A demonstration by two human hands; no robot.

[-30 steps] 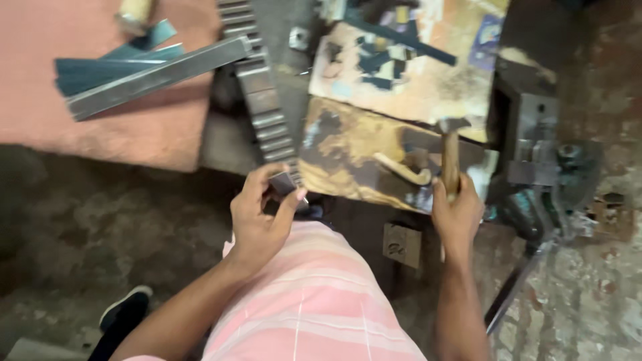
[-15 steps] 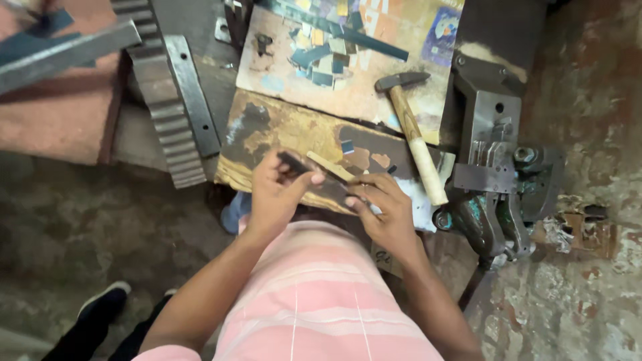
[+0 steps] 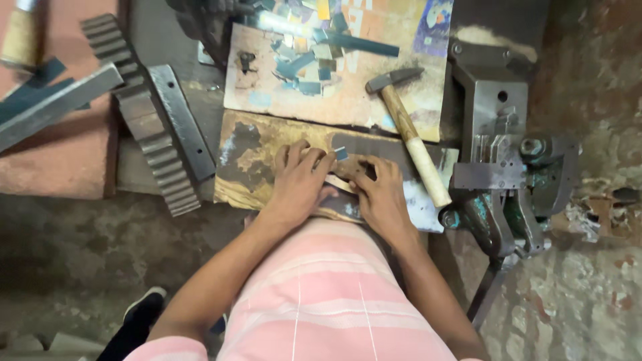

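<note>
Two worn boards lie on a low, grimy bench over a rough concrete floor. Far board carries scattered blue metal offcuts; a hammer rests across the boards to the right, beside a grey metal press. Toothed steel rack at left. Both hands lie palm-down on the near board. Left hand, fingers curled, appears to pinch a small blue metal piece. Right hand, fingers bent, presses a wooden strip.

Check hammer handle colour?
Pale cream-tan wood on the hammer handle; head view, the only view, shows it.
</note>
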